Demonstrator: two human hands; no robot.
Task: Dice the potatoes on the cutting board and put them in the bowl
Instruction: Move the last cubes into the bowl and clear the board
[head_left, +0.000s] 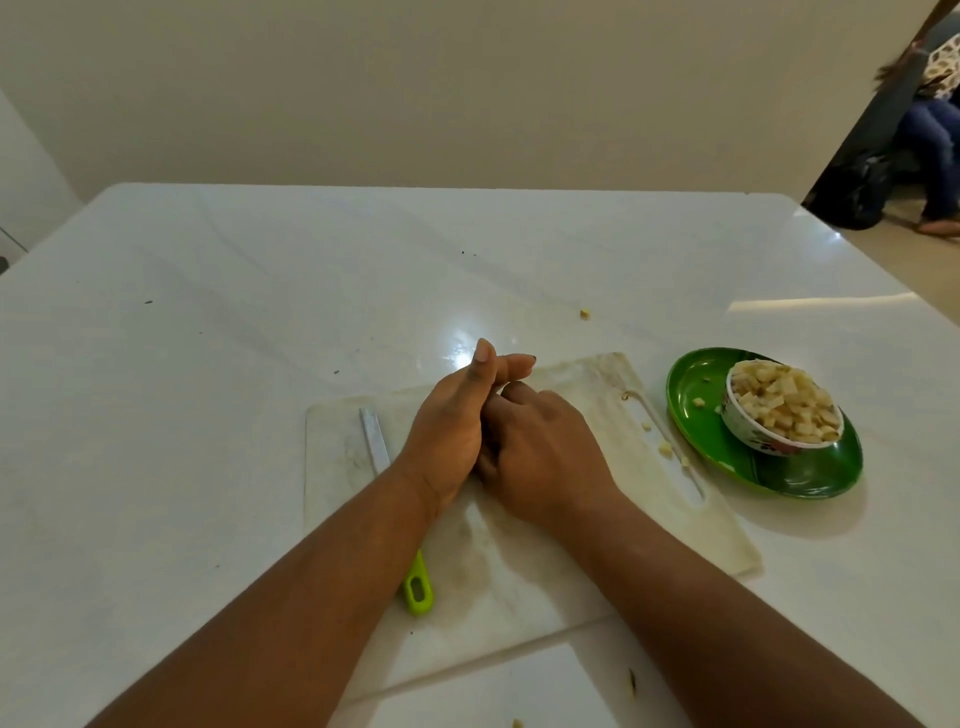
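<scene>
Left hand (449, 423): standing on its outer edge, palm turned toward the right hand, fingers extending straight and together, tips pointing away from the body. Right hand (540, 447): lying palm down, back showing, fingers curling under and pressing against the left palm. Both forearms: bare, reaching forward from the lower edge, converging so the hands are touching.

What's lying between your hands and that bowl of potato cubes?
In the head view, a few stray potato bits lie by the cutting board's handle slot, then the green plate's rim, on which the bowl stands.
</scene>
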